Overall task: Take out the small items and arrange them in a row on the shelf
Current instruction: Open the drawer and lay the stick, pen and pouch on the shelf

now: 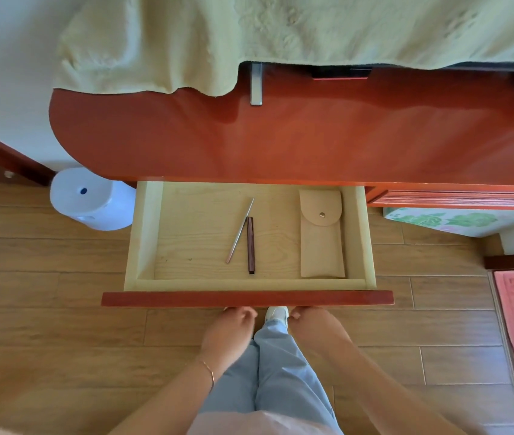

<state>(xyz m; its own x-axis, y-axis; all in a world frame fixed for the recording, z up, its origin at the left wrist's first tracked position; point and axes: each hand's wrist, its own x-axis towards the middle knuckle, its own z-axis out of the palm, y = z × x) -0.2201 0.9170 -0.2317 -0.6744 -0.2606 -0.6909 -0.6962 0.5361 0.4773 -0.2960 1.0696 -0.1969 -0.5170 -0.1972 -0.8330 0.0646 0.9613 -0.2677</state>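
At frame centre the open drawer [142,237] holds a silver pen [240,230], a dark pen [251,246] and a tan pouch [321,240]. Below it, the left hand [233,324] and right hand [312,321] hang loosely curled, holding nothing.

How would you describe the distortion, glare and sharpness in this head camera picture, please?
Head view: wide-angle bending curves the glossy red-brown wooden desk top, which carries soft glare near the metal bracket; the open pale wooden drawer is sharp and evenly lit; the left hand and right hand look slightly blurred.

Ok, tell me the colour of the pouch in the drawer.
The pouch is beige with a small brass-coloured snap, seen from the head camera.
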